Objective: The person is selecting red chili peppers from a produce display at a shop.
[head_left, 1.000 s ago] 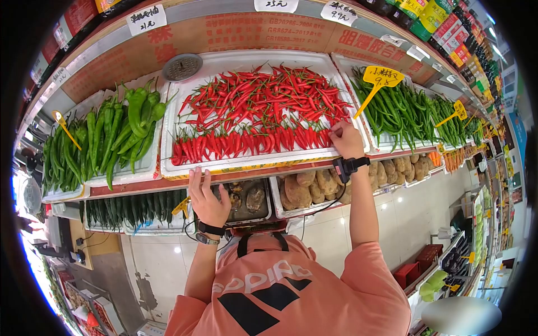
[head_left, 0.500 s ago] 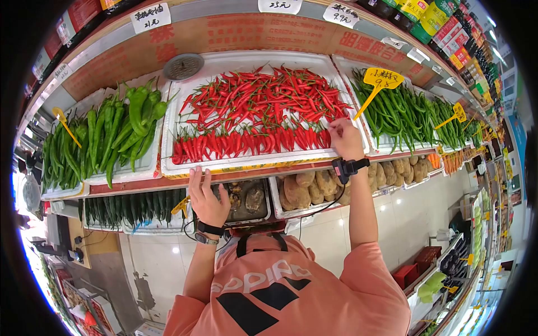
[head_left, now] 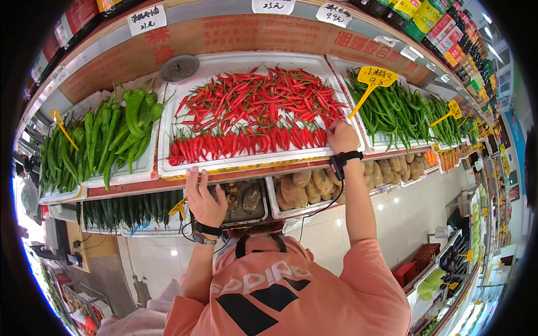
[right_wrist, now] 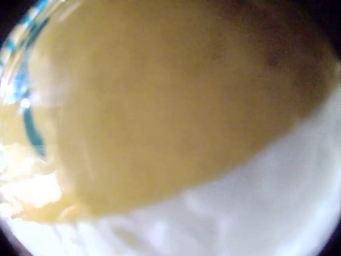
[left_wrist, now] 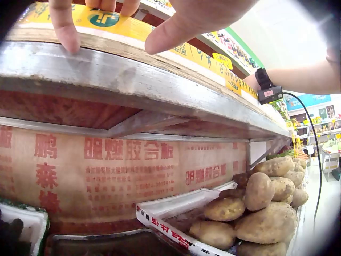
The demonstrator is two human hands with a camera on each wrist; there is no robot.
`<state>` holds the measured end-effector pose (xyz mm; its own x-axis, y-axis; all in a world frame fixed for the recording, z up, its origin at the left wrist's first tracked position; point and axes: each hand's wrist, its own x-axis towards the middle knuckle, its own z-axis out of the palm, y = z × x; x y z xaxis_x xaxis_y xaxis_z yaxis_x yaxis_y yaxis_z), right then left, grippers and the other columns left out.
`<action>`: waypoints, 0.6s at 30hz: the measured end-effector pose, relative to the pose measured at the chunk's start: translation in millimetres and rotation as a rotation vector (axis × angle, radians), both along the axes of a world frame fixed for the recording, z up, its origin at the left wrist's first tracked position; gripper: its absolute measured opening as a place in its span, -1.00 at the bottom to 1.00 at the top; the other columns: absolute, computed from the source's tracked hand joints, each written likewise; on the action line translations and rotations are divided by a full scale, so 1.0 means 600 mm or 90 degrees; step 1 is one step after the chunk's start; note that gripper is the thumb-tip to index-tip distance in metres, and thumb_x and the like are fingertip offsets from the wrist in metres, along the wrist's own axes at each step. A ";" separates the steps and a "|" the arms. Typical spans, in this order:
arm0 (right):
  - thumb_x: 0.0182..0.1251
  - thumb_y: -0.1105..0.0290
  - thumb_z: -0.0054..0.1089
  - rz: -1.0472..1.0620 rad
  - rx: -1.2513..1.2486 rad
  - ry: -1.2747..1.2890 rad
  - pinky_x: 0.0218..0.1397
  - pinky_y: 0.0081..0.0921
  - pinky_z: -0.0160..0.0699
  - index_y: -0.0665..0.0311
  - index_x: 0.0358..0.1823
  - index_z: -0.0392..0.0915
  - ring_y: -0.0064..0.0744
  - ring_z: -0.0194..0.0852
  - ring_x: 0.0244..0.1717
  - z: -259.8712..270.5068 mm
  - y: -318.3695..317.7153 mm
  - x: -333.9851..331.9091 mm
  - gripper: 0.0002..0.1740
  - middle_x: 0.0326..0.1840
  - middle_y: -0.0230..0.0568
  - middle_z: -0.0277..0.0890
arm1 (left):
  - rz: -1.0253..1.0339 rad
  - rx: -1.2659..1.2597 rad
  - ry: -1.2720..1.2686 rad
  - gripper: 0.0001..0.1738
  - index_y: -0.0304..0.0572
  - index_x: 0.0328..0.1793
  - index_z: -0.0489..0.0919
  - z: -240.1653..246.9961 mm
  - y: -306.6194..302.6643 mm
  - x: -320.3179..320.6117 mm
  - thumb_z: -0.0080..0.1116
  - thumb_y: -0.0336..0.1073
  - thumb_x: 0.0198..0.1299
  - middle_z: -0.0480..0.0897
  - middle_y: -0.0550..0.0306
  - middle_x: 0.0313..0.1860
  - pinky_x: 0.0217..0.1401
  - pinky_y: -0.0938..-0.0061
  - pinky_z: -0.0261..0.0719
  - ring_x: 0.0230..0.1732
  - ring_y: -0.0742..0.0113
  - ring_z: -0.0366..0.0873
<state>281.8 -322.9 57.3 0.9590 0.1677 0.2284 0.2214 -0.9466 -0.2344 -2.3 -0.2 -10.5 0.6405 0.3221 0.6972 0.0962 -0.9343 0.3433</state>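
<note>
Red chili peppers (head_left: 263, 92) fill a white foam tray (head_left: 224, 169), loosely piled at the back and lined up upright in a front row (head_left: 246, 143). My right hand (head_left: 343, 138) is at the right end of that row, fingers curled down among the chilies; I cannot tell whether it pinches one. My left hand (head_left: 205, 203) has its fingers extended, fingertips at the tray's front edge. In the left wrist view its thumb (left_wrist: 178, 33) and fingers hang over the yellow-taped tray side (left_wrist: 130, 28). Only a blurred yellow and white surface (right_wrist: 160, 117) fills the right wrist view.
Long green peppers (head_left: 106, 134) lie in a tray on the left, thinner green peppers (head_left: 386, 115) on the right by a yellow price sign (head_left: 376, 77). Below the metal shelf edge (left_wrist: 106, 69) are potatoes (left_wrist: 266, 213) and cucumbers (head_left: 134, 210). A round metal strainer (head_left: 179, 68) sits behind.
The right hand has shifted slightly and stays by the right end of the front row. The left hand keeps its place at the tray edge. The head view has moved a little.
</note>
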 end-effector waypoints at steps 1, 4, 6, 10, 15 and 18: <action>0.31 0.21 0.50 -0.012 -0.010 0.007 -0.01 0.03 0.77 0.12 -0.19 0.79 0.10 0.81 -0.11 0.000 0.001 -0.002 -0.82 -0.17 -0.04 0.81 | 0.000 0.001 -0.001 -0.32 -0.33 0.54 0.48 0.000 0.000 0.000 0.34 -0.45 0.25 0.44 -0.25 0.61 0.62 -0.16 0.42 0.64 -0.37 0.35; 0.31 0.21 0.50 -0.026 -0.012 -0.004 -0.01 0.01 0.78 0.11 -0.17 0.80 0.09 0.82 -0.10 0.003 0.007 -0.006 -0.82 -0.17 -0.05 0.81 | 0.001 0.000 -0.001 -0.31 -0.33 0.54 0.48 0.001 -0.002 -0.001 0.34 -0.45 0.25 0.43 -0.25 0.62 0.63 -0.16 0.41 0.64 -0.38 0.35; 0.31 0.21 0.50 -0.018 0.001 -0.011 -0.01 0.00 0.78 0.12 -0.18 0.80 0.09 0.82 -0.11 0.004 0.006 -0.008 -0.82 -0.17 -0.06 0.81 | 0.001 0.002 0.003 -0.31 -0.34 0.54 0.48 0.001 -0.002 -0.001 0.34 -0.45 0.25 0.43 -0.25 0.62 0.63 -0.17 0.40 0.64 -0.38 0.35; 0.31 0.23 0.49 -0.017 0.003 -0.027 -0.02 0.01 0.79 0.13 -0.19 0.79 0.10 0.81 -0.13 -0.007 0.005 -0.002 -0.83 -0.19 -0.06 0.81 | -0.004 -0.005 0.005 -0.32 -0.34 0.54 0.48 0.002 -0.002 -0.002 0.33 -0.45 0.25 0.43 -0.25 0.62 0.64 -0.18 0.39 0.65 -0.38 0.33; 0.28 0.24 0.47 -0.031 0.012 -0.041 -0.05 0.03 0.79 0.15 -0.23 0.79 0.11 0.82 -0.15 -0.008 0.007 -0.003 -0.83 -0.19 -0.03 0.81 | -0.001 -0.008 0.009 -0.31 -0.34 0.54 0.47 0.003 -0.004 -0.002 0.33 -0.44 0.25 0.42 -0.26 0.62 0.63 -0.18 0.39 0.66 -0.37 0.33; 0.24 0.23 0.45 -0.034 0.028 -0.052 -0.08 0.04 0.79 0.15 -0.26 0.79 0.13 0.82 -0.19 -0.009 -0.004 -0.012 -0.83 -0.23 -0.01 0.81 | -0.003 -0.003 0.016 -0.31 -0.34 0.54 0.47 0.002 0.000 -0.003 0.34 -0.44 0.25 0.42 -0.26 0.62 0.62 -0.17 0.40 0.66 -0.37 0.33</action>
<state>274.6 -325.6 51.9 0.9444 0.1050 0.3114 0.1907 -0.9469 -0.2590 -4.3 -0.1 -9.4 0.6595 0.3221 0.6792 0.0998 -0.9331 0.3456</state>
